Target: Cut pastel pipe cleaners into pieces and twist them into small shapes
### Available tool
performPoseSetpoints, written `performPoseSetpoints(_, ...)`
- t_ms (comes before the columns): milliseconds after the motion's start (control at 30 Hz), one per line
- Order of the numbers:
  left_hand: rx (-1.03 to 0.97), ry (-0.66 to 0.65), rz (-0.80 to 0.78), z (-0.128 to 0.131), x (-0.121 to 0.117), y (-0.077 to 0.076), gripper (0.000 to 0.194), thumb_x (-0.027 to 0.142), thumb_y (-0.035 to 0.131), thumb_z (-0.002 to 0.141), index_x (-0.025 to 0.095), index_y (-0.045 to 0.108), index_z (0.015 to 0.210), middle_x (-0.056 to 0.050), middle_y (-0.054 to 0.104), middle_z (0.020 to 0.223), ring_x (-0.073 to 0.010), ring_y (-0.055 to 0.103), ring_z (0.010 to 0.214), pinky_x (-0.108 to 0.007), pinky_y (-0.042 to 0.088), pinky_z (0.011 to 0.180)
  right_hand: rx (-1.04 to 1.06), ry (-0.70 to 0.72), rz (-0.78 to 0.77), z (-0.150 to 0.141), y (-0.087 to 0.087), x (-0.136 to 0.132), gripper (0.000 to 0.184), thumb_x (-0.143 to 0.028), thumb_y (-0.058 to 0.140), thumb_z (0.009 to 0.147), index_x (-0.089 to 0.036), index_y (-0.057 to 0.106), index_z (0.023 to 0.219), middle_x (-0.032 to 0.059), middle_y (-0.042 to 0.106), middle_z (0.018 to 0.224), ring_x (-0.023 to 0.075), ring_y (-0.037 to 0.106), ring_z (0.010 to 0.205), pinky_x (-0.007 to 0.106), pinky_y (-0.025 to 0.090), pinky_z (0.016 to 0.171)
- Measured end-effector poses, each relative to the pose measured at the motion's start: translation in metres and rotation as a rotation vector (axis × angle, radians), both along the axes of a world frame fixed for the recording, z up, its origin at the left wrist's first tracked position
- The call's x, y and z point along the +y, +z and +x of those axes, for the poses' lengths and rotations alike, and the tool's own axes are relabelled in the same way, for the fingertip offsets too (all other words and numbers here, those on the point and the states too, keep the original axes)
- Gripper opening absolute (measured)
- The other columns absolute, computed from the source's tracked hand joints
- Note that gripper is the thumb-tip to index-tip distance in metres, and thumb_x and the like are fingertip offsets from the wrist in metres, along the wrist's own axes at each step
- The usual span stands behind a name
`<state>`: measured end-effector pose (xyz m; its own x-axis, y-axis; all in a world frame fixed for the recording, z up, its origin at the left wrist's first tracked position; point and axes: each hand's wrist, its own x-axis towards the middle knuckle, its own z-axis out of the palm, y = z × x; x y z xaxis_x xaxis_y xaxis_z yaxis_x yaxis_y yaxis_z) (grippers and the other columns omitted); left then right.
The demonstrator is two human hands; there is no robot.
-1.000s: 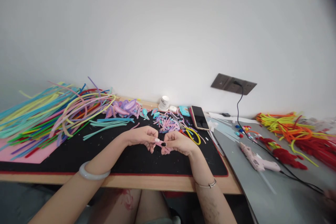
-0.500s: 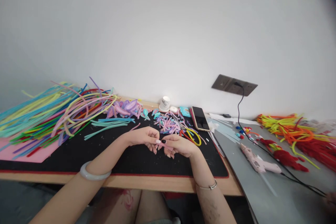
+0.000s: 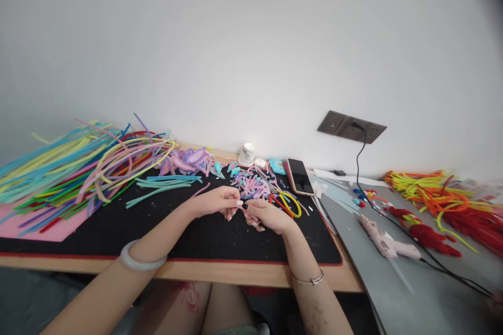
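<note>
Above the middle of the black mat (image 3: 196,243), my left hand (image 3: 220,203) and my right hand (image 3: 267,215) meet at the fingertips. Both are closed in a pinch on a short pink pipe cleaner (image 3: 250,212), mostly hidden by the fingers. Just behind them lies a heap of short pink and purple pipe cleaner pieces (image 3: 251,184). Beside that heap are yellow and red pipe cleaner loops (image 3: 293,205). Several teal pipe cleaners (image 3: 165,184) rest left of my left hand, near a pile of pink and purple leaf-shaped pieces (image 3: 192,158).
Long coloured pipe cleaners (image 3: 98,167) cover the left side. A paper cup (image 3: 247,154) and a phone (image 3: 301,177) stand along the back. To the right, a pink glue gun (image 3: 387,241) with a black cord lies on a grey surface (image 3: 396,290), near red and orange pipe cleaners (image 3: 436,193).
My hands stay together, with the fingertips shifted slightly up and the fingers re-angled around the pink pipe cleaner. Everything else lies as before.
</note>
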<state>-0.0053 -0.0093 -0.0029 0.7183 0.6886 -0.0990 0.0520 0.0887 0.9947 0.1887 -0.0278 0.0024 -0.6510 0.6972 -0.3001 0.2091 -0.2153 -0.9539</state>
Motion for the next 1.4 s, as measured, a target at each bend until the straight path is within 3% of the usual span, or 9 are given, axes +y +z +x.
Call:
performPoseSetpoints(333,0.022,0.030,0.080,0.0017,0.0012,0.0000,0.028,0.040,0.053,0.076,0.015,0.044,0.070,0.002,0.056,0.054,-0.0101,0.053,0.048,-0.022,0.041,0.048,-0.207,-0.006,0.240,0.0013,-0.0006,0.0012,0.011,-0.026,0.048,0.077,-0.016,0.050,0.077,-0.0061,0.038,0.055,0.0032,0.032,0.041,0.014,0.026,0.034)
performPoseSetpoints(533,-0.046,0.033,0.007,-0.0010,0.0018,0.0043,0.026,0.039,0.055,0.075,0.014,0.047,0.071,0.003,0.051,0.057,-0.0076,0.048,0.047,-0.020,0.037,0.046,-0.131,-0.014,0.360,-0.0002,-0.0003,0.0023,0.013,-0.025,0.043,0.080,-0.015,0.052,0.081,-0.0053,0.043,0.055,0.0040,0.036,0.040,0.015,0.031,0.037)
performPoseSetpoints(700,-0.114,0.072,-0.005,-0.0034,0.0039,0.0040,0.026,0.039,0.054,0.076,0.014,0.048,0.074,0.003,0.049,0.058,-0.0076,0.047,0.048,-0.021,0.037,0.047,0.009,-0.204,0.431,-0.0041,0.0024,0.0058,0.019,-0.024,0.052,0.076,-0.017,0.052,0.094,-0.0027,0.053,0.063,0.0056,0.043,0.044,0.017,0.038,0.042)
performPoseSetpoints(867,-0.121,0.101,-0.017,-0.0030,0.0055,0.0015,0.023,0.036,0.053,0.077,0.014,0.048,0.075,0.003,0.050,0.061,-0.0073,0.049,0.050,-0.021,0.037,0.049,0.048,-0.340,0.509,-0.0040,0.0011,0.0082,0.014,-0.026,0.058,0.072,-0.017,0.050,0.078,-0.0020,0.052,0.067,0.0073,0.048,0.048,0.019,0.042,0.044)
performPoseSetpoints(1200,0.011,0.078,0.069,-0.0007,0.0048,-0.0012,0.028,0.041,0.054,0.076,0.014,0.045,0.072,0.003,0.052,0.059,-0.0083,0.052,0.049,-0.021,0.040,0.049,-0.176,-0.215,0.568,-0.0017,-0.0066,0.0077,0.016,-0.032,0.054,0.076,-0.018,0.048,0.077,-0.0032,0.046,0.062,0.0074,0.042,0.048,0.018,0.034,0.043)
performPoseSetpoints(1400,0.041,0.004,0.079,-0.0026,0.0048,-0.0025,0.028,0.041,0.055,0.075,0.014,0.046,0.073,0.002,0.053,0.058,-0.0091,0.053,0.050,-0.021,0.041,0.049,-0.129,-0.140,0.523,-0.0034,-0.0053,0.0060,0.014,-0.031,0.050,0.078,-0.018,0.048,0.079,-0.0026,0.047,0.065,0.0080,0.044,0.052,0.019,0.034,0.046)
